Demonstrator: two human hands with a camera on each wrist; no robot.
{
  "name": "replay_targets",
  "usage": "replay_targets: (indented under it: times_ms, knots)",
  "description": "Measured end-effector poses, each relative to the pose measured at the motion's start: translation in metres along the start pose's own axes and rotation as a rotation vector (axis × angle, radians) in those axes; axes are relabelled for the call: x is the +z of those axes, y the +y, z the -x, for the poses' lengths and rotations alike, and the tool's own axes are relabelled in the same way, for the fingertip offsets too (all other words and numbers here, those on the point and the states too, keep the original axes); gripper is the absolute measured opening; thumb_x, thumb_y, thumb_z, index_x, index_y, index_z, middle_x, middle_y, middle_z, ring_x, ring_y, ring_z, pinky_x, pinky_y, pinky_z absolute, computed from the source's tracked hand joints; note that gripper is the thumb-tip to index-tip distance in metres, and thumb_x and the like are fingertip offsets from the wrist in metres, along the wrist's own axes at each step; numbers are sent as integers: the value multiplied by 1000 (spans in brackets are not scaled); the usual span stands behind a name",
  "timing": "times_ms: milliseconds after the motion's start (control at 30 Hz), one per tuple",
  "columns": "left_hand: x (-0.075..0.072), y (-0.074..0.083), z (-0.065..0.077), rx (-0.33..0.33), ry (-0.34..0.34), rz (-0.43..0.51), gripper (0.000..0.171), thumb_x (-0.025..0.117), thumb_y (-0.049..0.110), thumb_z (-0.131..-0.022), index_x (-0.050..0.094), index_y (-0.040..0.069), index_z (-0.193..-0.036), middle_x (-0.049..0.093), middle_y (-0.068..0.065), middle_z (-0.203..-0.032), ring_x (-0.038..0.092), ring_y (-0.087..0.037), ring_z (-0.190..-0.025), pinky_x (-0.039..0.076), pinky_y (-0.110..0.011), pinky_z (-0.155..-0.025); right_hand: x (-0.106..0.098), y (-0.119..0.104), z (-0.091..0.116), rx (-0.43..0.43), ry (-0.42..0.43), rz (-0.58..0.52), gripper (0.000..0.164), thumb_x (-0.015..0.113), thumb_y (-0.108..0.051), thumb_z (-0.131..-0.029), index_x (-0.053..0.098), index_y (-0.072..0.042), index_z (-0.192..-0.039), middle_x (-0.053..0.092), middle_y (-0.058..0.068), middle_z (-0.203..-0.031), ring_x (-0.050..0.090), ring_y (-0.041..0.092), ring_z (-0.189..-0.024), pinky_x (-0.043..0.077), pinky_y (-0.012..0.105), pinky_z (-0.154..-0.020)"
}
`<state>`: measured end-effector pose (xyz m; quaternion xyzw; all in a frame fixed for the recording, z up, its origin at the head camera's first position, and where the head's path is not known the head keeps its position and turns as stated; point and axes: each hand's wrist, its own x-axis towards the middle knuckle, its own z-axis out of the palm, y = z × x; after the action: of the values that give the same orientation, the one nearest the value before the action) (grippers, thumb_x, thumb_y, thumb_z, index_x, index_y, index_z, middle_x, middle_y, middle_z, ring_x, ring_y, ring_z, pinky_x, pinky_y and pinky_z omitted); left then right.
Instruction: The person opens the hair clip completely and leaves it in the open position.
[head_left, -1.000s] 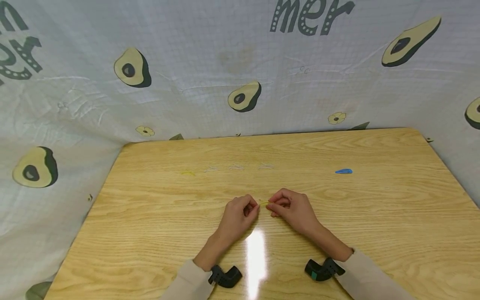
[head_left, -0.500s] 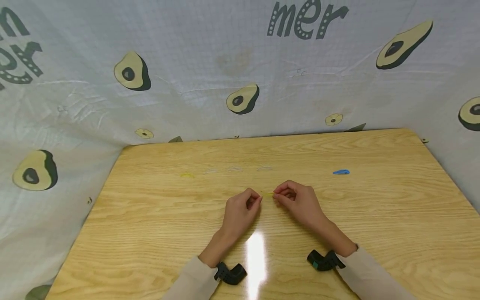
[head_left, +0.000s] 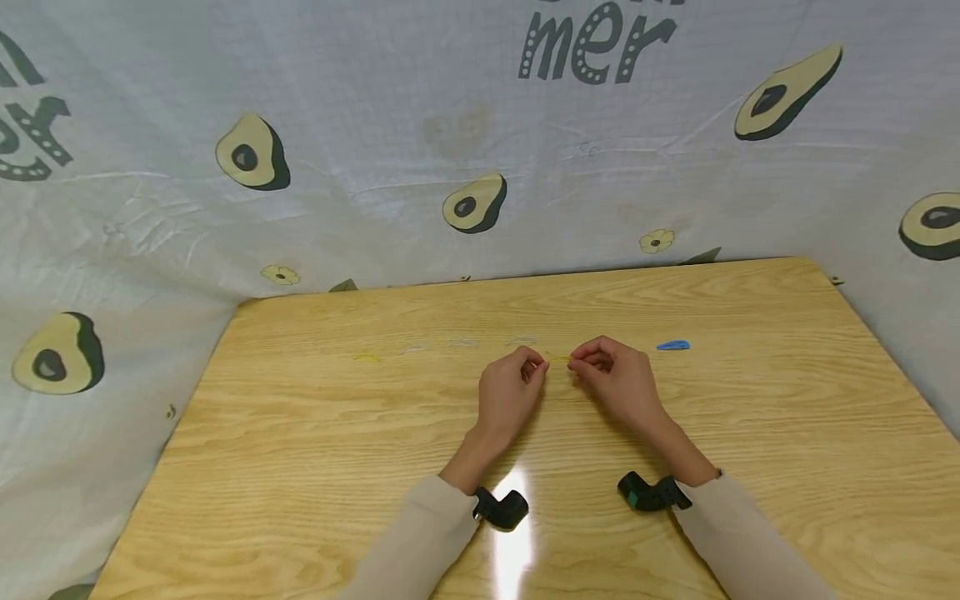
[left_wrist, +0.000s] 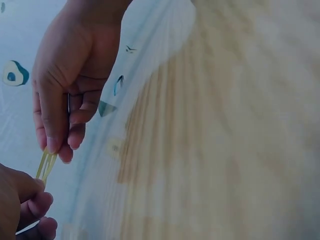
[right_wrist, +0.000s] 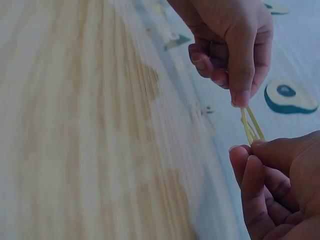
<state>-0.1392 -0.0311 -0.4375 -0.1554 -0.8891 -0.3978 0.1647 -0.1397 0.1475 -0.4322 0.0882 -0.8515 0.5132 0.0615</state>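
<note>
A thin yellow loop (right_wrist: 256, 125), its narrow strands spreading apart toward one end, is stretched between both hands above the table. In the head view my left hand (head_left: 510, 392) pinches its left end between thumb and fingertips. On the opposite side my right hand (head_left: 618, 379) pinches the other end. The left wrist view has the right hand (left_wrist: 70, 75) at the top and the left hand (left_wrist: 17, 200) at lower left, with the loop (left_wrist: 46, 165) between their fingertips. The fingertips cover both ends of the loop.
Along the far part of the wooden table (head_left: 300, 467) lie a yellow thin-stranded piece (head_left: 367, 357) and several faint whitish stranded pieces (head_left: 464, 342). A blue teardrop-shaped piece (head_left: 673, 345) is farther right. Behind the table hangs a pale avocado-print cloth (head_left: 360, 108).
Both hands have moved away from the body and to the right with the yellow loop, toward the row of pieces. The gap between the fingertips has widened, showing more of the loop.
</note>
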Motion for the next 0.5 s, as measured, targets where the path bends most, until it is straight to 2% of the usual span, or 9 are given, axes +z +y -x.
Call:
replay_targets:
  times_ms: [300, 500]
  knots:
    - [24, 10, -16, -124, -8, -16, 8, 71, 14, -87, 69, 8, -81, 59, 4, -60, 47, -4, -46, 36, -17, -43, -15, 14, -10, 49, 35, -13, 9, 69, -15, -90, 68, -7, -94, 69, 8, -81, 67, 18, -70, 51, 22, -61]
    - [40, 14, -22, -159, 44, 1, 8, 72, 15, -86, 69, 8, -82, 60, 4, -60, 51, -5, -48, 38, -18, -45, -22, 22, -16, 87, 66, 25, 12, 68, -16, -90, 69, -5, -95, 69, 10, -80, 67, 20, -70, 50, 20, -60]
